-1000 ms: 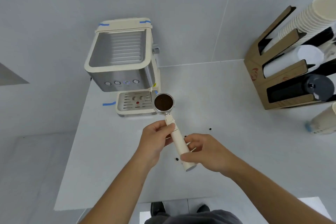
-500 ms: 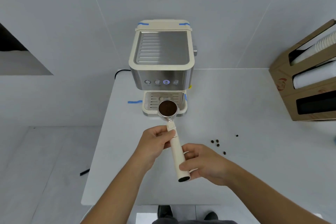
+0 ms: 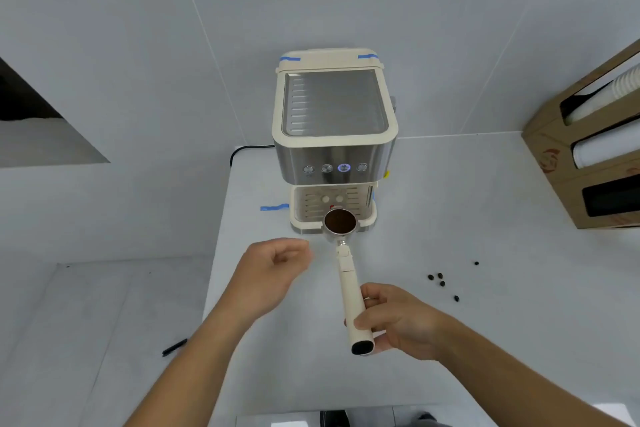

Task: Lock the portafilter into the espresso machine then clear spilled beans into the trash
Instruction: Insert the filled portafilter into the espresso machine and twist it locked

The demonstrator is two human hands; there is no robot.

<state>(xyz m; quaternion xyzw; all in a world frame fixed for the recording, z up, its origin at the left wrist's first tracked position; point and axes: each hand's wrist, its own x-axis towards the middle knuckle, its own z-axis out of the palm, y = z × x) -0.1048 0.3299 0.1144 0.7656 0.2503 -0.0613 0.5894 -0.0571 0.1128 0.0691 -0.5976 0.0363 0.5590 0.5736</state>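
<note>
The portafilter (image 3: 346, 274), basket-heavy and loosely packed, is held level at the handle's end by the right hand (image 3: 394, 319), 6 o'clock of the espresso machine (image 3: 334, 146). The left hand (image 3: 270, 274) is loose, empty.

The espresso machine (image 3: 334, 135) is cream with a brushed silver front and a ribbed silver top; one button glows blue. Strips of blue tape (image 3: 274, 207) mark it and the pale grey surface (image 3: 485, 340). The portafilter (image 3: 348, 274) has a cream handle and dark brown grounds. The spilled beans (image 3: 440, 279) are black. The cup holder (image 3: 585, 163) is tan cardboard.
</note>
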